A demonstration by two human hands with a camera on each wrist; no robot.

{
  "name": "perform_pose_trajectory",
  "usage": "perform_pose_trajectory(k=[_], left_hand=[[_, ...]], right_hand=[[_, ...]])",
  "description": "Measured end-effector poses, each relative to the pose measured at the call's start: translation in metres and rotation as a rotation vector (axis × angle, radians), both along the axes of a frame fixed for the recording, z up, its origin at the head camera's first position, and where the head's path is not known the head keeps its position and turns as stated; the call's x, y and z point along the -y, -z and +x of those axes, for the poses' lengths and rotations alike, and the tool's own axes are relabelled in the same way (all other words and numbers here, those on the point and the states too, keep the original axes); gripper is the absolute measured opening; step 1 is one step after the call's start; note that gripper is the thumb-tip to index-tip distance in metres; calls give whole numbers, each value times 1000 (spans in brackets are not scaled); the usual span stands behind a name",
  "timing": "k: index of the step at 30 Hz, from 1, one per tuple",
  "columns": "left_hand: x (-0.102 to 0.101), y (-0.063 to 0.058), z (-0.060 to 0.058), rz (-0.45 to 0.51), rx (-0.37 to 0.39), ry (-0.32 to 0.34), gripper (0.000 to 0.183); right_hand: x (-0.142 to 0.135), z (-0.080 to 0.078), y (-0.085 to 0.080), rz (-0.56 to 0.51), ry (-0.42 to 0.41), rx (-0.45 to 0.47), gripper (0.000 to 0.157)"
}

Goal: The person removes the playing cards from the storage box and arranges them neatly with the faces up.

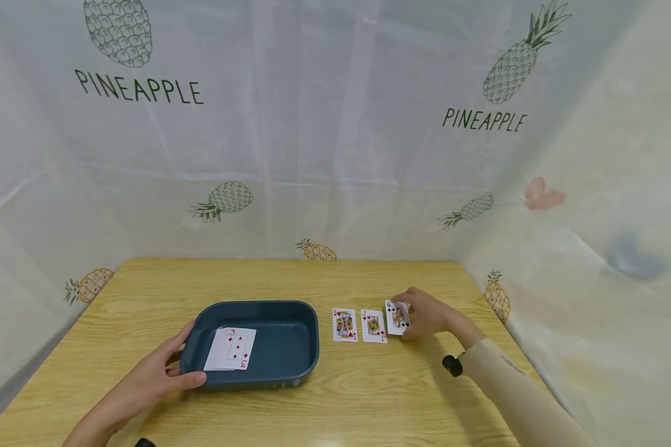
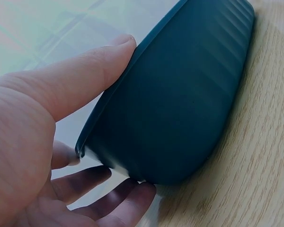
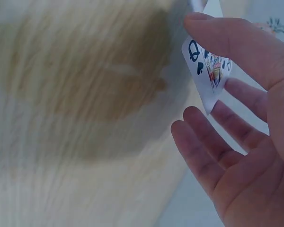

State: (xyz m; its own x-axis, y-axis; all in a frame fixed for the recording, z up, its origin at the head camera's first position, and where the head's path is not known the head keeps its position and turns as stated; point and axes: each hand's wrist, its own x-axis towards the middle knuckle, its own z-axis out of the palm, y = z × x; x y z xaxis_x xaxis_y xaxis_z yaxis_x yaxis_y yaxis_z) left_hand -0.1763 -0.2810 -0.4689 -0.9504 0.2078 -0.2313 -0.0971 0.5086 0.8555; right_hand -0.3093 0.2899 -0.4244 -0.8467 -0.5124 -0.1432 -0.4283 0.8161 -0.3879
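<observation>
A dark blue rectangular tray [image 1: 291, 375] stands left of centre on the table. My left hand [image 1: 159, 367] grips its left end, thumb at the near rim and fingers round the outer corner; the left wrist view shows this hand [image 2: 33, 137] against the tray's wall [image 2: 170, 109]. Inside the tray lies a small pile of playing cards [image 1: 230, 349], a three of diamonds on top. To the right, my right hand [image 1: 427, 315] pinches a queen of spades [image 1: 397, 318] between thumb and fingers, tilted off the wood in the right wrist view, where the card [image 3: 210, 71] looks bent.
A king of hearts [image 1: 345, 325] and a jack of hearts [image 1: 374, 326] lie face up in a row between the tray and my right hand. Pineapple-printed sheeting [image 1: 335, 136] hangs behind and beside the wooden table [image 1: 341, 403].
</observation>
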Motion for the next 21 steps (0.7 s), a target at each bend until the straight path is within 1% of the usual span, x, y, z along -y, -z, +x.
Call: perform_pose_trajectory(k=[1, 4, 9, 12, 16, 21], left_hand=[[0, 0, 0, -1, -1, 2, 114], [0, 0, 1, -6, 11, -12, 114], [0, -1, 0, 15, 9, -6, 114], [0, -1, 0, 14, 13, -13, 115], [0, -1, 1, 18, 17, -18, 115], [0, -1, 1, 34, 12, -6, 114]], right_hand=[[-2, 0, 2, 10, 13, 10, 83], [-8, -1, 7, 19, 9, 25, 83], [-13, 0, 12, 21, -44, 21, 82], [-14, 0, 13, 17, -57, 25, 81], [-12, 1, 14, 15, -36, 51, 80], [-10, 2, 14, 25, -13, 71, 79]])
